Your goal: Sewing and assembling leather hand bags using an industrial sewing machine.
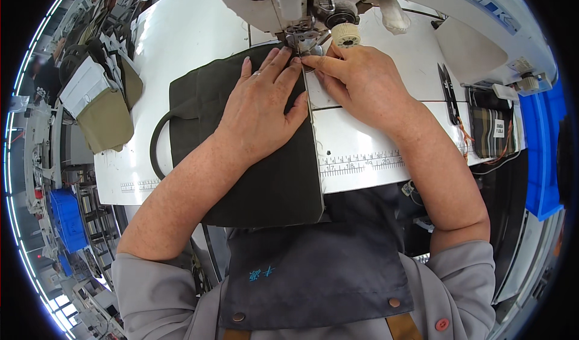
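The fingers of the left hand [259,108] lay flat on the dark cloth [259,189], somewhat fanned, their tips close to the presser foot [301,38] and the thumb set apart near the cloth's right edge. One of them wore a ring [257,73]. The right hand [368,81] had its index finger stretched leftward to that edge beside the foot, with the thumb tucked below; whether the two pinched anything, I could not tell.

The cloth lay on the white table [356,129], its top end at the foot and its lower end past the table's front edge, above the lap. Its right edge looked raw, with loose threads, and a dark loop [154,147] curved out from its left side.

Just above the right hand was a cream dial [346,35] on the pale sewing machine [500,44]. A ruler strip [362,163] ran along the table's front. To the right lay black snips [448,96], near a striped pouch [491,120]; beyond stood a blue bin [540,153]. Khaki pieces [108,120] were heaped at the table's left. The person wore a dark apron [313,280] over grey sleeves [151,289].
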Tool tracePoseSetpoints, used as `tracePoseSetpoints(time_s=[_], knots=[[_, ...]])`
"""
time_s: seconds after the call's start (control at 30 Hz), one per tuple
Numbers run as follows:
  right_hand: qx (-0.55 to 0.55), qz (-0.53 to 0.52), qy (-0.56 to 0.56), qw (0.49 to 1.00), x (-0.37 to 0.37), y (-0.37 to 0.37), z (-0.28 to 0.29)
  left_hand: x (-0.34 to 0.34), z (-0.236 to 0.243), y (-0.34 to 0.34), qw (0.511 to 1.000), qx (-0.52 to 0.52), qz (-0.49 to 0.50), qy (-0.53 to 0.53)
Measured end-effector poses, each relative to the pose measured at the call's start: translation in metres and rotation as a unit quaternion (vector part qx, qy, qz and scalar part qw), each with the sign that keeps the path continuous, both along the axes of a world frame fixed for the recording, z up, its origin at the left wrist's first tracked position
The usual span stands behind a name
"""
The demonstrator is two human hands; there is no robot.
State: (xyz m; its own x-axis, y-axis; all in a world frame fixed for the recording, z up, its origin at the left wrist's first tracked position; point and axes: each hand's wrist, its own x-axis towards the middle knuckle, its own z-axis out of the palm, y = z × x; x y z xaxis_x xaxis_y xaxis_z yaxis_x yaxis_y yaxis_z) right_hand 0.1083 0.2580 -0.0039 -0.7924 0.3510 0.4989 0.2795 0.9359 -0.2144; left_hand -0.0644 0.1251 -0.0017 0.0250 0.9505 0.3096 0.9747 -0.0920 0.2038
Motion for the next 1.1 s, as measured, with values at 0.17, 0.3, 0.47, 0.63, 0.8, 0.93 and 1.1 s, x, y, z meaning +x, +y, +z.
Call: tracePoseSetpoints(time_s=[0.17, 0.3, 0.47, 0.63, 0.8, 0.93, 1.1], knots=[[0.003, 0.012, 0.021, 1.0, 0.003, -0.001, 0.0, -0.005, -0.001, 0.001, 1.0, 0.001, -0.001, -0.018], [0.034, 0.001, 0.042, 0.999, 0.016, 0.0, 0.006, -0.004, 0.001, 0.01, 0.999, 0.005, -0.021, -0.028], [0.125, -0.01, 0.045, 0.991, 0.039, -0.01, 0.031, -0.011, 0.004, 0.007, 0.999, -0.006, -0.032, -0.043], [0.108, -0.145, 0.139, 0.974, 0.124, -0.01, 0.036, -0.02, -0.002, 0.006, 0.999, 0.014, -0.024, -0.026], [0.095, -0.326, 0.164, 0.926, 0.226, 0.013, 0.01, -0.001, 0.009, -0.008, 0.997, -0.028, -0.001, 0.07], [0.087, -0.368, 0.135, 0.916, 0.26, 0.026, 0.004, 0.036, 0.021, -0.048, 0.993, -0.089, -0.03, 0.065], [0.097, -0.365, 0.06, 0.924, 0.252, 0.034, 0.006, 0.058, 0.033, -0.099, 0.992, -0.12, -0.028, 0.034]])
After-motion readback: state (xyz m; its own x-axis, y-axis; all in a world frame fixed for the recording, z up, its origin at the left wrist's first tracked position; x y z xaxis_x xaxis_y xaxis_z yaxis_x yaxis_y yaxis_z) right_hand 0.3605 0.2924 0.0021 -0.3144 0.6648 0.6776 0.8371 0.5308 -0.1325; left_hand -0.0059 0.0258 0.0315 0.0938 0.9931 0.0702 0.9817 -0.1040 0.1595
